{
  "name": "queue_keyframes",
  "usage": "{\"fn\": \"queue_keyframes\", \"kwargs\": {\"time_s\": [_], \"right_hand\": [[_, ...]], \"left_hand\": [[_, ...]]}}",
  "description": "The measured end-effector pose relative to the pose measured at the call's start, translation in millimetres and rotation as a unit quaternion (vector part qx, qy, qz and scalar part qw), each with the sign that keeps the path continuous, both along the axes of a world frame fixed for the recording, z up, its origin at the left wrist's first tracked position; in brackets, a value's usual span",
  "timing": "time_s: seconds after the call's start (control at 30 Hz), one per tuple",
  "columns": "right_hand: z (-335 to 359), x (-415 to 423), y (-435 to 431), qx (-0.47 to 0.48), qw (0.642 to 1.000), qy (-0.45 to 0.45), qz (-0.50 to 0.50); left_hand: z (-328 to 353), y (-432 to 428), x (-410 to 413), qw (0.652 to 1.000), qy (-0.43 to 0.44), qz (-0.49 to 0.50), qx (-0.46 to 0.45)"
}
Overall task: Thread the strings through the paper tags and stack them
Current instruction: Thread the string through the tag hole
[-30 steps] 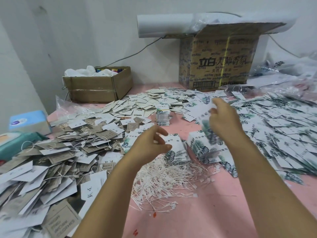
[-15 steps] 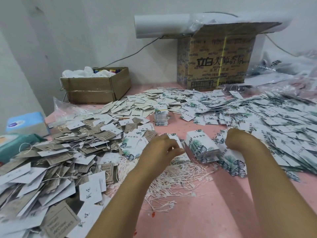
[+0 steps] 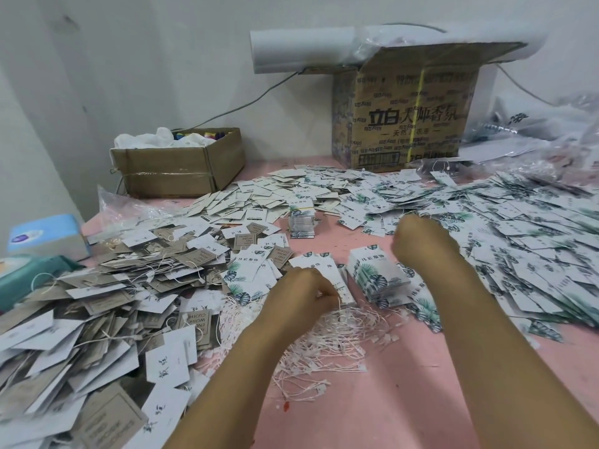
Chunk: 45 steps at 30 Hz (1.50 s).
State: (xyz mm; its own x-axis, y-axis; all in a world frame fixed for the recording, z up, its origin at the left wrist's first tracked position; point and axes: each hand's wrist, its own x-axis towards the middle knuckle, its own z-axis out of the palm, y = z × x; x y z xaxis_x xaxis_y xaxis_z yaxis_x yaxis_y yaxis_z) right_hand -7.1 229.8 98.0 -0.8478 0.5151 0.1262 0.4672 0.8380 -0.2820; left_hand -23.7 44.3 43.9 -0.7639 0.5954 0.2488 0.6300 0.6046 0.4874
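Note:
My left hand (image 3: 304, 291) hovers at the far edge of the tangle of white strings (image 3: 334, 345) on the pink table, its fingers curled and pinching a string at the tips. A neat stack of white tags with green leaf print (image 3: 377, 278) lies just right of it. My right hand (image 3: 418, 241) reaches past that stack to the edge of the big pile of leaf tags (image 3: 518, 247). Its back faces me and its fingers are hidden. Loose leaf tags (image 3: 246, 273) lie left of my left hand.
A heap of grey and white strung tags (image 3: 97, 303) fills the left. A small banded bundle of tags (image 3: 301, 222) stands mid-table. Two cardboard boxes (image 3: 181, 166) (image 3: 408, 118) stand at the back wall. A tissue box (image 3: 45, 236) sits far left.
My right hand held a leaf tag up, dropped it near the stack, and has moved farther to the right pile. My left hand came down onto the strings.

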Motion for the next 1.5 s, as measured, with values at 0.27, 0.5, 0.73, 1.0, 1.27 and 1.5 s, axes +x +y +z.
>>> {"fn": "queue_keyframes", "kwargs": {"time_s": [0.27, 0.5, 0.73, 1.0, 1.27, 1.5], "right_hand": [[-1.1, 1.8, -56.1, -0.345, 0.863, 0.02, 0.369], [-2.8, 4.0, -51.4, -0.414, 0.825, -0.01, 0.385], [0.9, 5.2, -45.3, -0.381, 0.84, -0.024, 0.385], [5.4, 7.3, -25.6, -0.34, 0.878, -0.094, 0.324], [2.1, 6.0, -38.1, -0.34, 0.866, -0.112, 0.348], [-0.3, 4.9, -39.1, -0.402, 0.84, -0.038, 0.361]], "left_hand": [[15.0, -3.9, -0.6, 0.99, -0.027, 0.094, 0.099], [25.8, -11.7, -1.2, 0.97, -0.091, 0.098, 0.204], [33.7, -17.9, -2.9, 0.95, -0.2, 0.041, 0.238], [33.9, -31.5, -8.0, 0.953, -0.231, 0.022, 0.195], [32.1, -23.6, -5.8, 0.936, -0.229, 0.023, 0.267], [31.9, -23.2, -7.2, 0.923, -0.192, 0.054, 0.33]]}}
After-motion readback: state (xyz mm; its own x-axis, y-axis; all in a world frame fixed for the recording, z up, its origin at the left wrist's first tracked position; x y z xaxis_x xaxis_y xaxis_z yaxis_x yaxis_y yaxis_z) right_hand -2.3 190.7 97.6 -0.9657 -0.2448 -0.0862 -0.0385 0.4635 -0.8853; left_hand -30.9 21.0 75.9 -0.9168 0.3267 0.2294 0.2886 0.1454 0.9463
